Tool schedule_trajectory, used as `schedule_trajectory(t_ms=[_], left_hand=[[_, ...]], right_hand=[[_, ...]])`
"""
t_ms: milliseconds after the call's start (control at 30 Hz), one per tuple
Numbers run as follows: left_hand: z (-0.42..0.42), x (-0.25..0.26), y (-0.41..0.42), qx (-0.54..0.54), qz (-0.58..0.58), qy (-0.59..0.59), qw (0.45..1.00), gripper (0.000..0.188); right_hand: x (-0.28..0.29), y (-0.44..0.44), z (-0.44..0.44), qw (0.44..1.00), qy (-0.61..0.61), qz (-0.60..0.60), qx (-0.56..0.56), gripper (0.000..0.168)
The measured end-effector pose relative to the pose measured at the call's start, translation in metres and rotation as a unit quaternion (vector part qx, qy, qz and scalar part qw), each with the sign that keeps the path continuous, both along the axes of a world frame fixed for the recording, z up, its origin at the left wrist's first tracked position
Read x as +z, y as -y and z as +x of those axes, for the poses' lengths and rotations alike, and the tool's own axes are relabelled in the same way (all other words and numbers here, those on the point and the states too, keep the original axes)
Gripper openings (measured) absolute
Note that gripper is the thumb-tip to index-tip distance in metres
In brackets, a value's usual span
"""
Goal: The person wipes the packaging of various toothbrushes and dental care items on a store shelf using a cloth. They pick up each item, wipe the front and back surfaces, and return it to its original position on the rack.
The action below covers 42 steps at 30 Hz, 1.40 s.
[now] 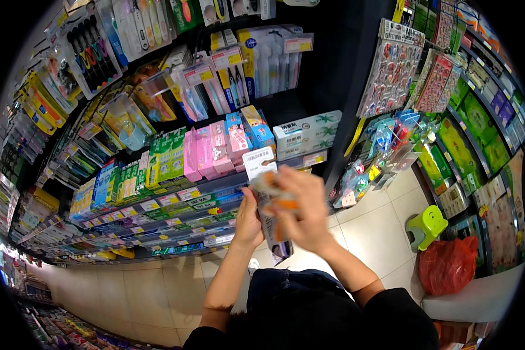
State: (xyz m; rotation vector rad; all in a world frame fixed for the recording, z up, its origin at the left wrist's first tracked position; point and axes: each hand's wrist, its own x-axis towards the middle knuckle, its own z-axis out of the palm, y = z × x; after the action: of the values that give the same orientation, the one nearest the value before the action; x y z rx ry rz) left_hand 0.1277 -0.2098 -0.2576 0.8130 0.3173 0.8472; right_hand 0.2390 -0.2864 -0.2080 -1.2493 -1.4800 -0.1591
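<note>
Upright in front of me is a long printed card package [260, 166] with a hang hole at its top. My left hand [248, 218] grips its left edge, thumb up. My right hand [301, 208] is blurred over the front of the package, its fingers around an orange and white item [284, 202] whose kind I cannot tell. Just beyond the package, toothpaste boxes in pink [205, 151], green [166, 157] and blue [257, 127] line the shelf. White cartons [307, 133] are stacked at its right end.
Packaged toothbrushes [269, 61] hang above the boxes. Sticker sheets [391, 72] hang at the right beside a dark shelf post [352, 87]. On the tiled floor [367, 227] at the right are a green plastic stool [429, 225] and a red plastic bag [448, 266]. More stocked shelves curve along the right.
</note>
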Motion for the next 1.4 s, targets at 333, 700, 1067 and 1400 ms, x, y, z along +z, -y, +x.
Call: schedule_trajectory(t_ms=[333, 700, 1067, 1400], left_hand=[[-0.006, -0.002, -0.038, 0.028, -0.037, 0.166, 0.985, 0.059], [0.017, 0.001, -0.031, 0.02, -0.125, 0.2, 0.972, 0.058], [0.018, -0.024, -0.004, 0.064, 0.016, 0.105, 0.992, 0.055], [0.038, -0.028, 0.022, -0.145, -0.115, 0.226, 0.956, 0.069]], right_hand=[[-0.096, 0.067, -0.019, 0.984, 0.112, -0.11, 0.086, 0.037], [-0.094, 0.051, 0.003, 0.747, -0.585, -0.22, 0.228, 0.039], [-0.047, 0.039, 0.002, 0.977, -0.058, -0.14, 0.15, 0.033], [-0.042, 0.023, -0.004, 0.972, 0.141, -0.154, 0.105, 0.058]])
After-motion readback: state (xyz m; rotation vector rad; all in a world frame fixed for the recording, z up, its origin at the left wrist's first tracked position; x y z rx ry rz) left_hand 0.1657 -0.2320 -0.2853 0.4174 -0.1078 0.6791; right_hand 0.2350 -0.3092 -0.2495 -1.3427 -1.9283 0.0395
